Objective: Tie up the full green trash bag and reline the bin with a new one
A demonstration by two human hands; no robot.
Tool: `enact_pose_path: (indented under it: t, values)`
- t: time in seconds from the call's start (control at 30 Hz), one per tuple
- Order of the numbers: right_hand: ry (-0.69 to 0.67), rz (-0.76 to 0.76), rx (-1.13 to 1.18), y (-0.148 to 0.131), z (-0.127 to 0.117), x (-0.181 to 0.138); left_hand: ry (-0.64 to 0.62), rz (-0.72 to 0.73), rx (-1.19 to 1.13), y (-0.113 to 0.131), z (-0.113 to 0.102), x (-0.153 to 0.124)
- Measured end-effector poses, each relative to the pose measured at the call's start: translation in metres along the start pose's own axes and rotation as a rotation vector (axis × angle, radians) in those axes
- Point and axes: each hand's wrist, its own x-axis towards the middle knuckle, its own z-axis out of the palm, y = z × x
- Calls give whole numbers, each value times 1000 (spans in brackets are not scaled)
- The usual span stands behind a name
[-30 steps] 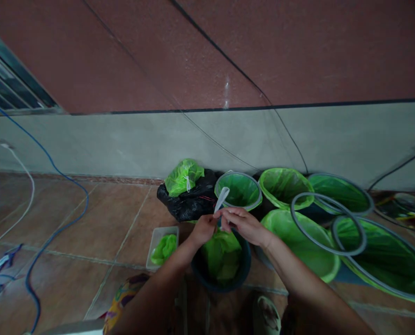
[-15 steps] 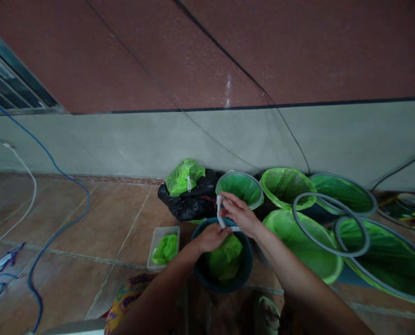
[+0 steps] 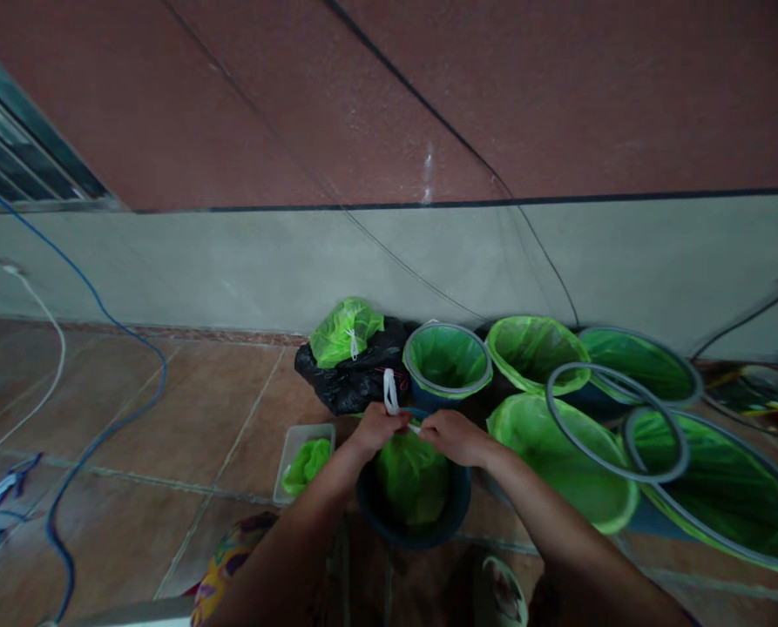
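Pinching a white strip (image 3: 390, 394), the left hand (image 3: 376, 428) and right hand (image 3: 450, 435) met over the dark bucket (image 3: 415, 521), which held green netting (image 3: 409, 479); a black bag (image 3: 355, 383) lay at eleven o'clock.

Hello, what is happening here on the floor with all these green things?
A person works over a dark round bucket holding bright green netting. Both hands meet above it: the left hand and right hand pinch a white strip whose loop stands up between them. Other green-lined hoops lie to the right, a black bag sits by the wall, and a small tray lies on the left.
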Motion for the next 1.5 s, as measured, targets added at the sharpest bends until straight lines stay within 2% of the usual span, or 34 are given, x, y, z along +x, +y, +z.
enact_pose_path:
  t: [0.07,0.17,0.23,0.37,0.47,0.57,0.63,0.73,0.83,0.97,1.13,1.3,1.5]
  values:
    - [-27,3,13,4,0,1,-60,61,85,0,-1,0]
    - [158,39,29,10,3,8,-166,231,217,2,2,-3]
    - [255,8,109,12,7,14,-182,353,348,5,5,-6]
    - [243,-117,326,14,15,23,-101,490,645,9,9,-11]
    - [181,-43,427,18,20,27,-19,521,731,10,8,-12]
    - [94,27,631,20,27,30,83,545,796,9,6,-12]
    - [71,13,765,18,30,29,125,569,854,8,7,-13]
    - [94,-27,785,12,29,25,155,616,906,4,9,-16]
    - [92,-64,797,7,24,20,185,681,876,2,9,-17]
    - [31,-73,928,4,20,17,219,749,808,2,7,-17]
    - [-21,-64,1128,1,16,14,284,691,665,3,4,-18]
    - [-20,-21,1193,1,8,11,242,642,404,7,1,-18]
    - [61,38,1193,7,6,11,188,655,201,6,2,-10]
